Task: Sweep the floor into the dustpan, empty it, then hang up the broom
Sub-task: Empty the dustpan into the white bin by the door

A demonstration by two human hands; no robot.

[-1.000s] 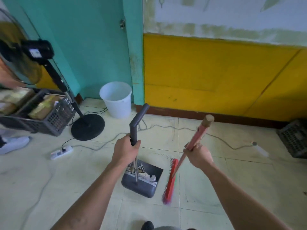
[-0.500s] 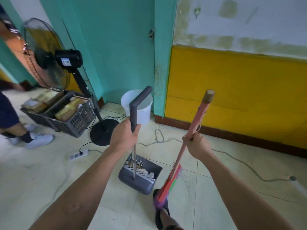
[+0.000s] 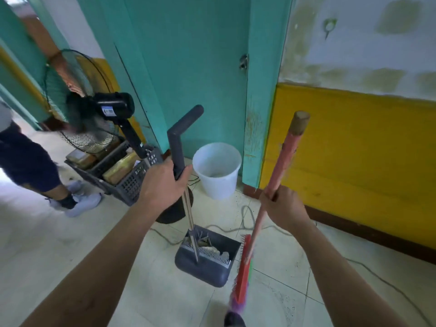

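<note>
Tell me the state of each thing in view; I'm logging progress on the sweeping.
Dustpan: holds debris, not yet emptied.
Broom: head down, not hung up.
White bucket: upright, uncovered.
Left hand: grips the dustpan's handle.
Right hand: grips the broom's stick.
Fan: blurred, cannot tell if running.

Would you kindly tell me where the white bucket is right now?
In the head view, the white bucket stands on the floor at centre, before the teal door, just beyond the dustpan that the left hand holds.

broom bristles blurred, bystander cut off at left edge
</note>
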